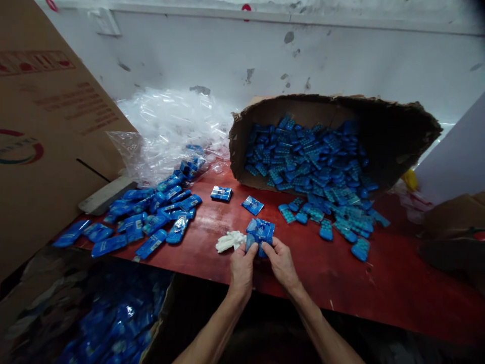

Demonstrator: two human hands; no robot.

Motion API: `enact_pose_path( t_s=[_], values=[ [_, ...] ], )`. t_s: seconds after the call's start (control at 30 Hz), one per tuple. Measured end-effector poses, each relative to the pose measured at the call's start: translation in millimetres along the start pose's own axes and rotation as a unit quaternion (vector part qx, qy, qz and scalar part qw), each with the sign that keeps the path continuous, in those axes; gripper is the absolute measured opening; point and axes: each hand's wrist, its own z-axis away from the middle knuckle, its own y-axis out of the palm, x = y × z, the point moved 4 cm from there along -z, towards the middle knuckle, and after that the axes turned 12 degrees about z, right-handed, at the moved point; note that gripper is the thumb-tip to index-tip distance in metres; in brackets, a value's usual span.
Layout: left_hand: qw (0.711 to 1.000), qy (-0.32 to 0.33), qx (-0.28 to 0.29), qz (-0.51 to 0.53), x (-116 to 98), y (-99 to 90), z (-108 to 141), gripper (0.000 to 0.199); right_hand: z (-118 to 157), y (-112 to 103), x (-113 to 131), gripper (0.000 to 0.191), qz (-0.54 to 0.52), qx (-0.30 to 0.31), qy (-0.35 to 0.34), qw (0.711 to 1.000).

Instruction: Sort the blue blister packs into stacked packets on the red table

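Note:
Near the front edge of the red table, my left hand [242, 268] and my right hand [281, 265] come together, thumbs side by side. Both pinch a small blue packet [261, 230] with printed paper showing beyond the fingers. Whether this is one piece or two overlapping ones I cannot tell. A crumpled white glove [229, 241] lies just left of my left hand. Beyond my hands sit a flat blue printed card [252, 205] and a small stack of blue cards [221, 193].
A torn cardboard box [242, 172] on its side spills many blue blister-like pieces [326, 230] onto the table [322, 283]. Finished-looking blue packets [151, 215] pile at left, before clear plastic sleeves [178, 121]. A large carton [56, 131] stands left; more blue packets [117, 323] fill a container below.

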Motion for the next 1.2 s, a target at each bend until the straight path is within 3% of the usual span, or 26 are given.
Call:
enact_pose_path(
  t_s=[0.4, 0.53, 0.63, 0.7, 0.73, 0.8, 0.87, 0.93, 1.0, 1.2],
  values=[
    [1.000, -0.016, 0.002, -0.003, 2, 1.9, 0, 0.029, 13, 4, 1, 0.025, 0.038, -0.068, 0.005, 0.997],
    [0.993, -0.091, 0.077, 0.006, -2, 6.5, 5, 0.027, 14, -6, 10, 0.026, 0.046, -0.027, -0.016, 0.998],
    [0.989, -0.126, 0.071, 0.006, -8, 2.4, 9, 0.024, 7, -18, 26, 0.034, 0.124, 0.040, -0.070, 0.989],
    [0.988, -0.147, 0.045, 0.015, -11, -0.8, 12, 0.024, -6, -29, 37, 0.035, 0.222, 0.050, -0.105, 0.968],
    [0.986, -0.160, 0.033, 0.023, -12, -1.8, 14, 0.024, -17, -37, 42, 0.032, 0.289, 0.017, -0.114, 0.950],
    [0.983, -0.177, 0.014, 0.043, -13, -2.8, 16, 0.024, -43, -54, 48, 0.031, 0.472, -0.071, -0.074, 0.876],
    [0.979, -0.191, -0.001, 0.065, -14, -3.7, 18, 0.023, -71, -64, 46, 0.041, 0.612, -0.072, -0.008, 0.788],
    [0.975, -0.206, -0.009, 0.087, -13, -5.1, 20, 0.020, -92, -67, 44, 0.038, 0.635, -0.056, 0.008, 0.770],
    [0.968, -0.228, -0.008, 0.100, -13, -6.8, 22, 0.018, -102, -68, 40, 0.029, 0.633, -0.040, 0.005, 0.773],
    [0.955, -0.280, 0.010, 0.096, -7, -9.5, 24, 0.012, -81, -70, 27, 0.021, 0.632, -0.014, -0.001, 0.775]
  ],
)
